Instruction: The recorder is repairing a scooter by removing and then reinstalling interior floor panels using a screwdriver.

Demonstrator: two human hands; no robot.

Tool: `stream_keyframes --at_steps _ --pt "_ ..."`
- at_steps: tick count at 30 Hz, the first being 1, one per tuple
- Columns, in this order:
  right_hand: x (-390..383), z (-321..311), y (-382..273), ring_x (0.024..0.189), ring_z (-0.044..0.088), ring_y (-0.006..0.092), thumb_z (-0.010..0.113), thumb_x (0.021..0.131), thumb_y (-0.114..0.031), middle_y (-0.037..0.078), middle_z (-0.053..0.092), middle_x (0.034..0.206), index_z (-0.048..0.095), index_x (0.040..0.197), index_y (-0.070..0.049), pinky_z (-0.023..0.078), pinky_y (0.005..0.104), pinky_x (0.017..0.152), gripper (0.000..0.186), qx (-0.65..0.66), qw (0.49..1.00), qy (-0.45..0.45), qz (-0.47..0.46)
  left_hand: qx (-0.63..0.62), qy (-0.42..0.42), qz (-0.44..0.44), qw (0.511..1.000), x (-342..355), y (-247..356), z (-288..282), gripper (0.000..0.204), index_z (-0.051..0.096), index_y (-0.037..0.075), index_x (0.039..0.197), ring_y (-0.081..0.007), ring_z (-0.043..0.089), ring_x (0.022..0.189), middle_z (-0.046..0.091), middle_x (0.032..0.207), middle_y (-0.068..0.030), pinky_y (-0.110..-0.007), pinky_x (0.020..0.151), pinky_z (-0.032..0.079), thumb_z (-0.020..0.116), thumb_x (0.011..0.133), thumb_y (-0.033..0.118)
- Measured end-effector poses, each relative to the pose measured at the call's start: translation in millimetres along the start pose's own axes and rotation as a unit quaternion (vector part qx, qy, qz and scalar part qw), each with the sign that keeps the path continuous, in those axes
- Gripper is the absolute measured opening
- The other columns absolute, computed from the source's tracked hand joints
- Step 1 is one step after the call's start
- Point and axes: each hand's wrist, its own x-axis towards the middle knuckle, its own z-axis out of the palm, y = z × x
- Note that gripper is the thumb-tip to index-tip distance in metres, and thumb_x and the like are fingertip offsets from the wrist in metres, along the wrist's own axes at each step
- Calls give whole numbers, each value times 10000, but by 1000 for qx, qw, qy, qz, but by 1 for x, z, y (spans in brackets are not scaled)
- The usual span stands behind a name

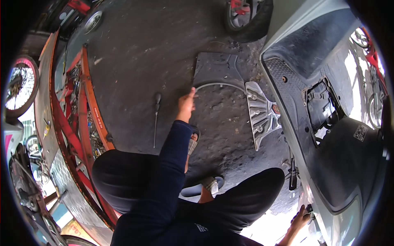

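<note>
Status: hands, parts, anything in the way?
Left hand at end of curved strip. Right hand at scooter. Possibly in the way: silver panel beside scooter.

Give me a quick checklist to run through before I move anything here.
1. Roughly rectangular opening in the grey scooter's black footboard covered: not ok, black parts show inside.
2. Silver ribbed metal panel clear of the sandalled feet: ok, it sits beside the scooter.
3. Long black-handled screwdriver clear of the feet: ok, on the dark floor to their left.
4. Left hand gripping the thin grey curved strip: cannot tell, though the fingers are at its left end.
5. Right hand gripping the scooter: cannot tell, its hold is unclear.
</note>
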Motion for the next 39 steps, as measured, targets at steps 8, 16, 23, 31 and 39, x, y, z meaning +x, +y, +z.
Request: stream_keyframes --at_steps 8,16,23,31,39 --pt "-15 14 -45 564 465 70 614 945 -265 -1 531 730 546 1235 -35 367 265 456 377 177 965 -85 171 637 241 169 712 11 2 -191 438 671 -17 850 -406 616 976 675 888 -224 -477 845 490 735 812 414" --pt "-98 6 -137 952 585 264 563 953 -298 159 589 1042 541 1204 43 468 375 839 424 122 963 -62 -233 270 122 512 806 -159 74 18 204 624 -17 926 -309 578 812 569 889 -146 -426 736 457 694 890 171" --pt "-73 92 -267 713 563 154 819 752 -123 111 544 1100 557 1168 11 480 266 626 510 474 828 -248 -170 361 -502 507 600 -317 124 157 257 626 -9 990 -320 577 845 556 935 -142 -382 721 476 726 781 103" --pt "-50 51 -254 560 515 70 511 1012 -187 158 684 925 428 1112 -9 447 218 552 220 600 787 -73 -125 337 -526 84 776 -256 214 257 246 599 -29 1185 -88 531 675 618 910 -58 -252 597 458 463 995 49" --pt "-35 57 -268 524 469 88 496 1002 -440 232 638 879 399 1155 -33 438 220 503 445 583 793 21 -176 451 -495 493 556 -182 194 364 250 702 -13 1006 -99 616 732 681 849 -89 -260 655 468 562 984 192"
